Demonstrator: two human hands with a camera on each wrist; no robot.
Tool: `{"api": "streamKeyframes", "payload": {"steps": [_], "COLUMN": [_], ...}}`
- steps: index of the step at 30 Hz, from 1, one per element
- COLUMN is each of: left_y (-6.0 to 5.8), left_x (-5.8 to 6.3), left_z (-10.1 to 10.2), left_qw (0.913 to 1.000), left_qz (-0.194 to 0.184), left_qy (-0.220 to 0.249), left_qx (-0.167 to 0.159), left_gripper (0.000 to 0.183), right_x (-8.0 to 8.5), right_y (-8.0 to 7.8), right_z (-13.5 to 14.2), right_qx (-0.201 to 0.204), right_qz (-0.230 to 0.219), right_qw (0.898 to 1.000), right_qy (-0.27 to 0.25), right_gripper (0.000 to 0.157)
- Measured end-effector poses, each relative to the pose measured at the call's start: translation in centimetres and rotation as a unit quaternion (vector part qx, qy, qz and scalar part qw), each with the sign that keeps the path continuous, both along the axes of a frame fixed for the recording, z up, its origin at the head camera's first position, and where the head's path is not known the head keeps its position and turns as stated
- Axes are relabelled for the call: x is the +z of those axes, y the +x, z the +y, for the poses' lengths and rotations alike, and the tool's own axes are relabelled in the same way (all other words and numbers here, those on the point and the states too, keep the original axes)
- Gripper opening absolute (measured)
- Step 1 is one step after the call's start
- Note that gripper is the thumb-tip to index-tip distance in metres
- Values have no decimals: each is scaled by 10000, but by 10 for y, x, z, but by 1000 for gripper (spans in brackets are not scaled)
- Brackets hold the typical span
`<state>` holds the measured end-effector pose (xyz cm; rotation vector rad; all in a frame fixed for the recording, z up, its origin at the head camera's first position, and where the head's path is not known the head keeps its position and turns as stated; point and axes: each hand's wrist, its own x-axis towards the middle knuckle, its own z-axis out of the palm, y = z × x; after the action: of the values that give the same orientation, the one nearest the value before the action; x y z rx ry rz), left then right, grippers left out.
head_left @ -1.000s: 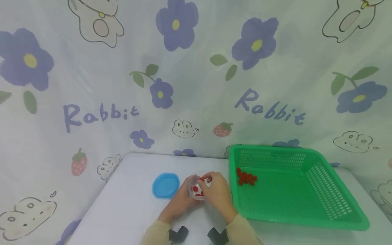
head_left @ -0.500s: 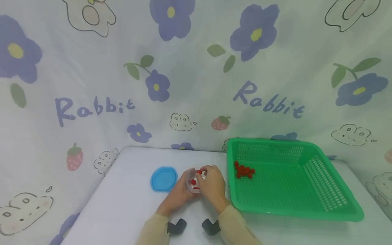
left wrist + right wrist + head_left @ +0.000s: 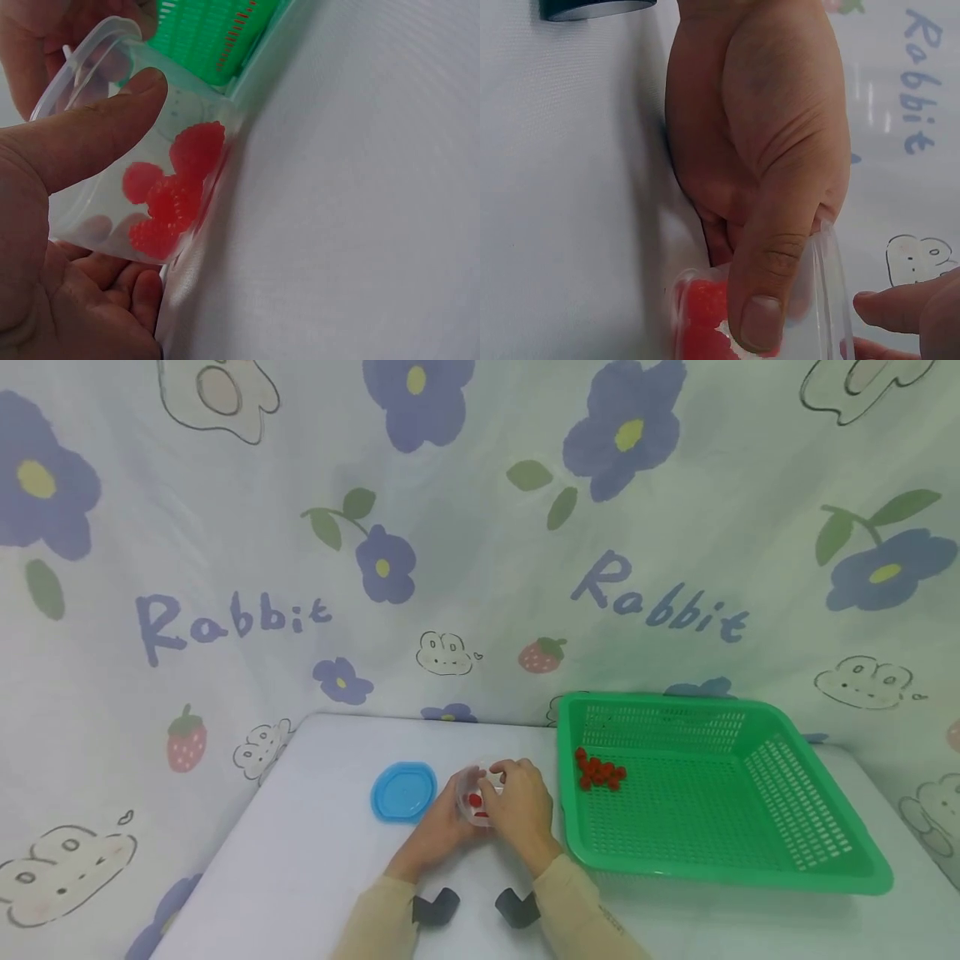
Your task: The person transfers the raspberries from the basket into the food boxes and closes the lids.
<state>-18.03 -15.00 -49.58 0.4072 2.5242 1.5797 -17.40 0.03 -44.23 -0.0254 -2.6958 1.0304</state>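
My left hand [image 3: 442, 822] grips a clear plastic tub [image 3: 79, 214], its thumb lying along the outside wall. The tub is tilted, and several red raspberries [image 3: 172, 199] show through its side, gathered near the bottom. At the tub's mouth is my right hand [image 3: 527, 802], thumb and forefinger parted with no berry visible between them in the head view. In the right wrist view its thumb [image 3: 772, 277] reaches down close to the raspberries [image 3: 705, 311], and the other fingers are mostly hidden behind the palm and wall.
Left of the hands lies a blue lid [image 3: 403, 792] on the white table [image 3: 285, 860]. On the right stands a large green plastic basket [image 3: 750, 878], with more raspberries [image 3: 600, 772] clustered in its left corner. A printed cloth [image 3: 480, 568] hangs behind the table.
My right hand held a raspberry over the tub earlier; it no longer shows between the parted fingers. My left hand keeps hold of the tub. The head view has tilted slightly downward.
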Motion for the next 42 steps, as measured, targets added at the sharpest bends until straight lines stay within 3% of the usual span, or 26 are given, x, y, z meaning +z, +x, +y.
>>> {"api": "streamKeyframes", "payload": {"steps": [14,23,27,34,42], "left_y": [-1,0,2,3,2], "left_x": [0,-1,1,4,3], "left_z": [-1,2,3,5,5], "left_qw": [9999,9995,9994,9994,9992], "left_qz": [-78,-189,-182,-220,-321], "left_qy": [33,-115,-167,-123,-40], "left_qx": [124,232,247,241,233], "left_gripper": [86,90,92,93,94], "right_x": [18,36,42,56,63], "right_y": [9,18,22,26,27], "right_z": [2,10,15,34,56], "right_qx": [487,424,453,895,699], "right_qz": [364,285,308,431,788], "right_qw": [9980,9984,9972,9870,9885], "right_qy": [-197,-248,-512,-1265,-1085], "right_gripper": [22,25,27,23,22]}}
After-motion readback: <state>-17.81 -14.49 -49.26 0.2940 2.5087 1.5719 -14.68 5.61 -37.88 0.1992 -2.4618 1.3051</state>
